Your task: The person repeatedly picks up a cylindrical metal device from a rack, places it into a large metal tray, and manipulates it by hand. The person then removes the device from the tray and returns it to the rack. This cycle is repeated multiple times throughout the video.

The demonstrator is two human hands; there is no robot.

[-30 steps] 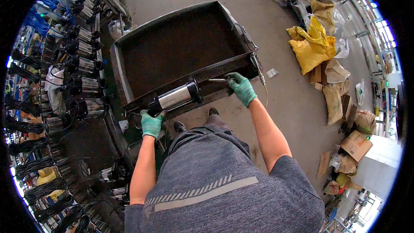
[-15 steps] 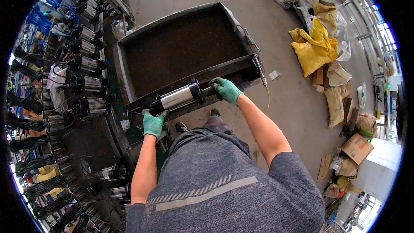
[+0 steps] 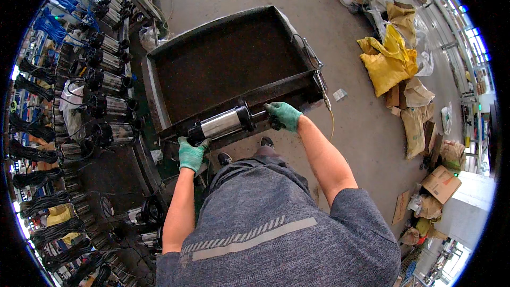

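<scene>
Motor (image 3: 222,123) lies along tray's (image 3: 157,93) near edge | my left hand (image 3: 191,155) part-open against its end, likely bracing it | my right hand (image 3: 286,116), same edge, fingers curled by shaft (image 3: 259,113), can't tell if gripping

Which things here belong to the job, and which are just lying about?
Likely the job:
silver cylinder with black ends, left hand at one end;
thin rod;
dark part at right hand;
dark metal tray.

Likely lying about:
yellow sack;
tan sack;
cardboard box.
</scene>
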